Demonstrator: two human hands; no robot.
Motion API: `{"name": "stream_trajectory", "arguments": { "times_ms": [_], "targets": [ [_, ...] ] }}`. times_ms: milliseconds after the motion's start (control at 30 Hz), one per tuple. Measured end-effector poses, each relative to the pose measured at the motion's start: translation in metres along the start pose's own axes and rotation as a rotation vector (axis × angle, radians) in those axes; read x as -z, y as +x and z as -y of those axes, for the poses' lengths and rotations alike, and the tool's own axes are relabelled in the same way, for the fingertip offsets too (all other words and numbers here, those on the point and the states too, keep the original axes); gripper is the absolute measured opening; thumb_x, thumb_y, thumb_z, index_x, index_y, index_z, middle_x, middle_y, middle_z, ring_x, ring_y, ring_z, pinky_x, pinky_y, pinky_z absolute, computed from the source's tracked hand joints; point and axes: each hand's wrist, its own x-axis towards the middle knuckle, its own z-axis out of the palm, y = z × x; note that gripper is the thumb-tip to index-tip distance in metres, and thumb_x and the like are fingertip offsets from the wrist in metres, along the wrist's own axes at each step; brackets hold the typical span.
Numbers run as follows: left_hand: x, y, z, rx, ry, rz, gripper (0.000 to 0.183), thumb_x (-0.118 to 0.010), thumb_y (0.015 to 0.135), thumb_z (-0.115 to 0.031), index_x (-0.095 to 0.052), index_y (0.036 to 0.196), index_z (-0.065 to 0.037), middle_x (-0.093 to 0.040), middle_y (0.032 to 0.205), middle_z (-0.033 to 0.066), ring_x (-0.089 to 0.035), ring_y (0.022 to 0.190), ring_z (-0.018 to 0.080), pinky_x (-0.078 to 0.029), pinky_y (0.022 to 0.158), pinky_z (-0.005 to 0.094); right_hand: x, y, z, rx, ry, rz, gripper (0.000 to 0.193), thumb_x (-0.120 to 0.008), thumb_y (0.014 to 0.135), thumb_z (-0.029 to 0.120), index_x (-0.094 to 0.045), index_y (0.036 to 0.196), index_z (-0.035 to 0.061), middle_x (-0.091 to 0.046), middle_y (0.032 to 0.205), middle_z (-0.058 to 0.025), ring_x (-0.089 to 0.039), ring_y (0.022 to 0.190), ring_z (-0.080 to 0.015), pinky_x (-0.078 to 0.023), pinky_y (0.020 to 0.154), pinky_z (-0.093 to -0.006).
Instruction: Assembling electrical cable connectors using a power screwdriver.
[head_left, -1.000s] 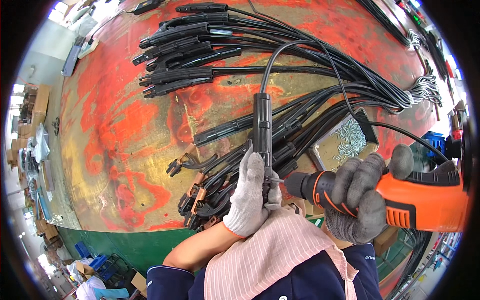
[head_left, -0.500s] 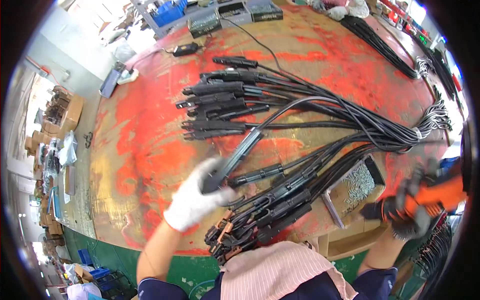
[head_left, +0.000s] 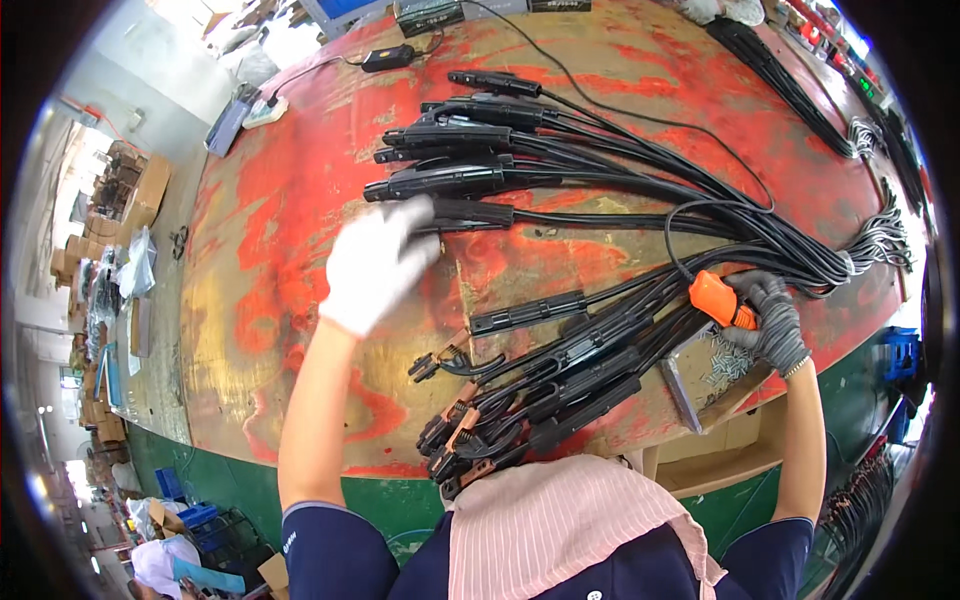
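My left hand, in a white glove, is at the left end of a black welding electrode holder. That holder is the nearest in the far row, and its end is between the thumb and fingers, which are smeared by motion. My right hand, in a grey glove, grips an orange corded electric screwdriver above the screw box; the hand hides part of the tool. Several more holders lie in that row, and a nearer pile has copper-coloured jaws showing. Black cables run right from both groups.
An open box with small silver screws stands by the front edge of the red-worn table. A thin cord loops over the cables. At the back lies a black adapter. Another person's gloved hand shows at the far right.
My left hand has moved up and away to the far row; the holder it carried no longer crosses the middle. My right hand brought the screwdriver left and inward, over the screw box.
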Motion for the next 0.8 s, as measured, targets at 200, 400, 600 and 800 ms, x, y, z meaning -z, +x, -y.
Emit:
{"name": "stream_trajectory", "arguments": {
  "times_ms": [200,400,600,800],
  "targets": [
    [-0.016,-0.105,-0.034,0.291,0.196,0.644,0.053,-0.064,0.076,-0.06,-0.066,0.096,-0.012,-0.068,0.099,0.0146,-0.067,0.09,0.0325,-0.053,0.077,0.0424,-0.01,0.072,0.133,0.312,0.104,0.105,0.056,-0.074,0.074,0.034,-0.059,0.125,0.0151,-0.058,0.121,-0.0115,-0.054,0.114,-0.031,-0.042,0.098,-0.0429],
    [-0.018,-0.078,-0.024,0.359,0.039,0.912,0.051,-0.065,0.075,-0.057,-0.064,0.094,-0.01,-0.065,0.101,0.0146,-0.064,0.094,0.0328,-0.052,0.079,0.041,-0.074,0.152,0.196,0.345,-0.004,0.476,0.045,-0.068,0.083,0.038,-0.058,0.118,0.0117,-0.059,0.109,-0.012,-0.059,0.103,-0.0313,-0.047,0.088,-0.0422],
    [0.016,-0.095,-0.011,0.448,-0.279,0.601,0.041,-0.074,0.075,-0.038,-0.06,0.102,-0.01,-0.064,0.096,0.0118,-0.063,0.09,0.0294,-0.049,0.078,0.037,-0.059,0.141,0.19,0.417,0.312,0.352,0.046,-0.073,0.079,0.036,-0.058,0.114,0.0105,-0.064,0.095,-0.0129,-0.065,0.089,-0.0314,-0.052,0.077,-0.0398],
    [0.074,-0.1,-0.054,0.367,-0.362,0.547,0.061,-0.081,0.071,-0.03,-0.053,0.121,-0.01,-0.067,0.087,0.0104,-0.067,0.075,0.0249,-0.053,0.07,0.0331,-0.009,0.121,0.189,0.556,0.448,0.341,0.052,-0.079,0.073,0.043,-0.063,0.114,0.0142,-0.069,0.082,-0.008,-0.068,0.073,-0.0285,-0.054,0.067,-0.0356]
  ]
}}
